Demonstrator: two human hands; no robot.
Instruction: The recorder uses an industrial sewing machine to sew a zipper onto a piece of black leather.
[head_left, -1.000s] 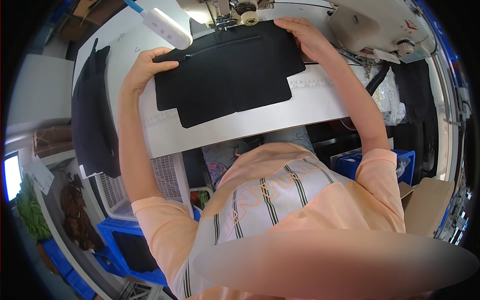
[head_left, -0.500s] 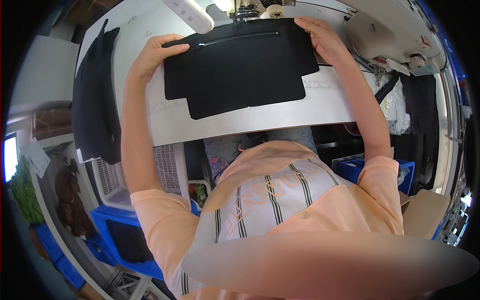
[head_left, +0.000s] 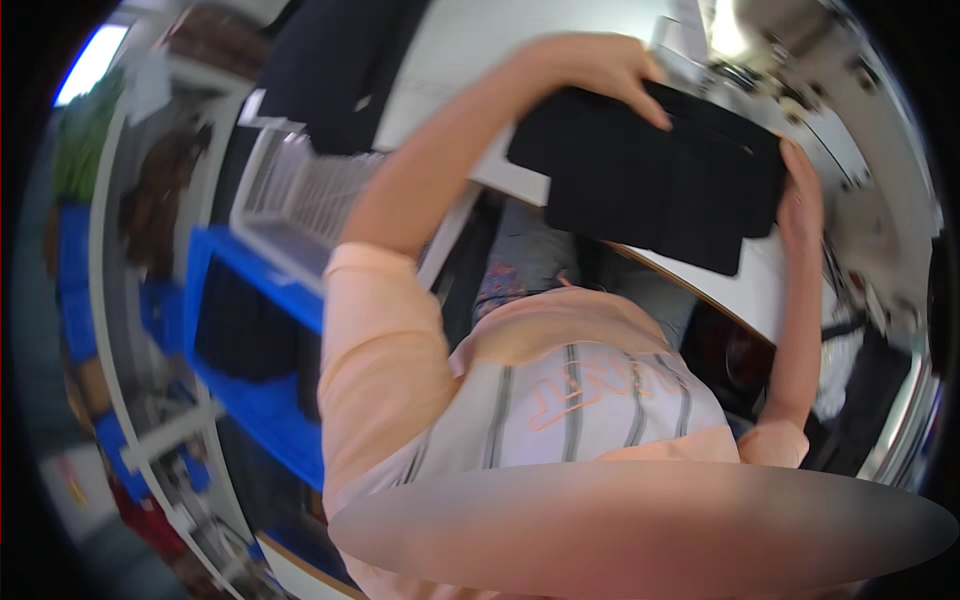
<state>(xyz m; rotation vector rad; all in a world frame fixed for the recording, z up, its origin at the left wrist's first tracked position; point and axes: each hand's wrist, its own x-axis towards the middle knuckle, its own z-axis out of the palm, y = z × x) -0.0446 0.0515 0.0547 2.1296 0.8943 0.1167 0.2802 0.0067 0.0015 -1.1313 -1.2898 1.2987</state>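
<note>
A black fabric panel (head_left: 640,190) with notched corners is stretched between my two hands, in front of the sewing machine. Its zipper (head_left: 722,138) shows faintly near the upper edge, blurred by motion. My left hand (head_left: 610,68) pinches the upper left edge, thumb on the face of the cloth and fingers behind. At the opposite side edge, my right hand (head_left: 800,195) grips the panel with its fingers partly hidden behind it. The panel's lower left part overlaps the table's front edge; whether it touches the tabletop, I cannot tell.
The sewing machine (head_left: 860,120) stands at the far right over the white tabletop (head_left: 440,75). Dark cloth (head_left: 340,70) drapes off the table's left side. Below it are a white plastic basket (head_left: 300,195) and a blue crate (head_left: 205,300) holding dark fabric.
The whole view has swung to the left. The panel has come back toward my body, now slanted and over the table's front edge; both hands keep hold of it.
</note>
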